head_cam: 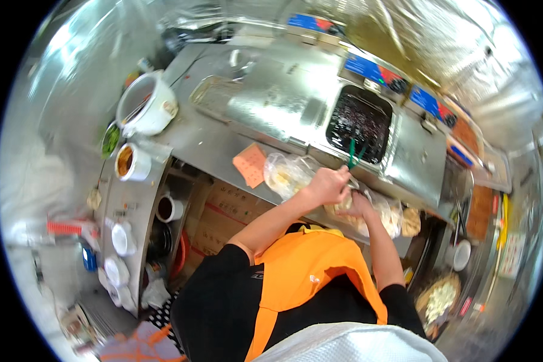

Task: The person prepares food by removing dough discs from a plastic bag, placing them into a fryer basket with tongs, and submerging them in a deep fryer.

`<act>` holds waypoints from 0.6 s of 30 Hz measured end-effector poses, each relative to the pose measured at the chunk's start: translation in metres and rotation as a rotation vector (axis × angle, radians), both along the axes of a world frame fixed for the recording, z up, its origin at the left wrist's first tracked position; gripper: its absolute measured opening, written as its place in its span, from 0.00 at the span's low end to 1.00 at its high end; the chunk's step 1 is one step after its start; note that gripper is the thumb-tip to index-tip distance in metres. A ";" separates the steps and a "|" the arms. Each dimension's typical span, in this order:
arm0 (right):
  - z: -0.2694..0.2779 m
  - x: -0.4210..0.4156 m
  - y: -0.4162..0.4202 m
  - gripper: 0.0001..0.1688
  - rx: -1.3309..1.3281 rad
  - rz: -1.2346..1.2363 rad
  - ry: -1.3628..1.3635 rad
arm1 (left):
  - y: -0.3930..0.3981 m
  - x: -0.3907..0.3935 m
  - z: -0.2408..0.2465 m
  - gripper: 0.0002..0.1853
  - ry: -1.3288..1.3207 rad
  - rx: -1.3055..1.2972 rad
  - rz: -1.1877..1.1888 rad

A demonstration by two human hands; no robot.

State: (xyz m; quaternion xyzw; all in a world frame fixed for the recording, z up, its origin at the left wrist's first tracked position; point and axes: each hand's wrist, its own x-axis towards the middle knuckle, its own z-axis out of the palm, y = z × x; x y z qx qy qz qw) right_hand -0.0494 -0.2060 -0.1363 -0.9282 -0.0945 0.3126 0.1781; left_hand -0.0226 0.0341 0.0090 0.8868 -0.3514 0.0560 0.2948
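My left hand (331,184) is closed around a thin green forked item (354,156), which looks like a plastic tie or a tool and reaches up over the near rim of a steel vat (389,159) of dark liquid. Close beside it, my right hand (358,207) has its fingers bent against a clear plastic bag (344,209) with pale food in it. Its exact hold on the bag is hidden. Left of my hands lies another clear bag (286,175) of pale pieces. More bagged pale food (387,212) sits to the right.
Steel covers (276,106) flank the vat, with blue-labelled boxes (365,69) behind. Pink paper (250,165) rests on the counter's near edge. At left stand a white bucket (156,108) and a tub of orange sauce (138,164). Chopped pale food (440,298) lies on a board at lower right.
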 end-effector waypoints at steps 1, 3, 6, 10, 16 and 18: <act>0.001 0.000 0.000 0.85 -0.006 -0.007 0.001 | 0.000 0.000 0.002 0.16 0.002 -0.013 0.008; -0.004 -0.003 -0.001 0.82 -0.012 -0.031 -0.031 | 0.001 -0.001 0.006 0.19 0.014 -0.024 0.020; 0.002 -0.002 0.002 0.82 -0.045 -0.014 0.014 | 0.001 -0.001 0.003 0.21 -0.024 -0.024 0.024; 0.012 -0.007 0.002 0.84 -0.053 -0.049 -0.011 | 0.000 0.002 0.004 0.22 -0.023 0.042 0.001; 0.016 -0.013 0.006 0.84 -0.092 -0.105 0.008 | 0.000 0.006 0.003 0.23 -0.065 0.066 -0.047; 0.011 -0.013 0.007 0.83 -0.089 -0.121 0.008 | -0.001 0.007 0.004 0.22 -0.065 0.080 -0.047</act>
